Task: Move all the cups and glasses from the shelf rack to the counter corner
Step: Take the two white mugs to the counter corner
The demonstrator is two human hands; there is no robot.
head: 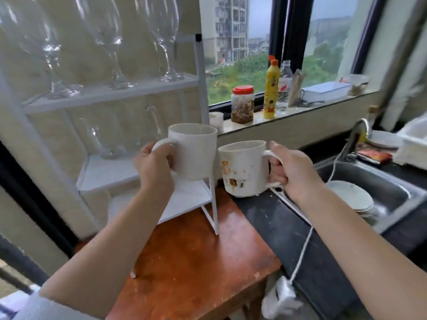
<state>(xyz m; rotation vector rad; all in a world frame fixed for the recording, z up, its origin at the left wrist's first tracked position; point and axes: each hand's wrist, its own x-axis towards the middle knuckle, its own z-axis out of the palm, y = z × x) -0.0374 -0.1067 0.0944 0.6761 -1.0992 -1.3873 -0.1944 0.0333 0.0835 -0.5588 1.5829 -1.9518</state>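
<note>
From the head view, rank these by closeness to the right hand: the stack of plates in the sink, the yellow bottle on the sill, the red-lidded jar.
1. Stack of plates, in the sink just right of the right hand.
2. Red-lidded jar, on the sill, up and left.
3. Yellow bottle, on the sill beside the jar; too close to the jar to rank surely.

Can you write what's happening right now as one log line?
left hand: holds plain white mug | right hand: holds printed mug | wine glasses: on rack

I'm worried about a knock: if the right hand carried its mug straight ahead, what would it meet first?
Probably the plain white mug in the left hand; the right hand's printed mug already sits close beside it, though depth is unclear.
</note>
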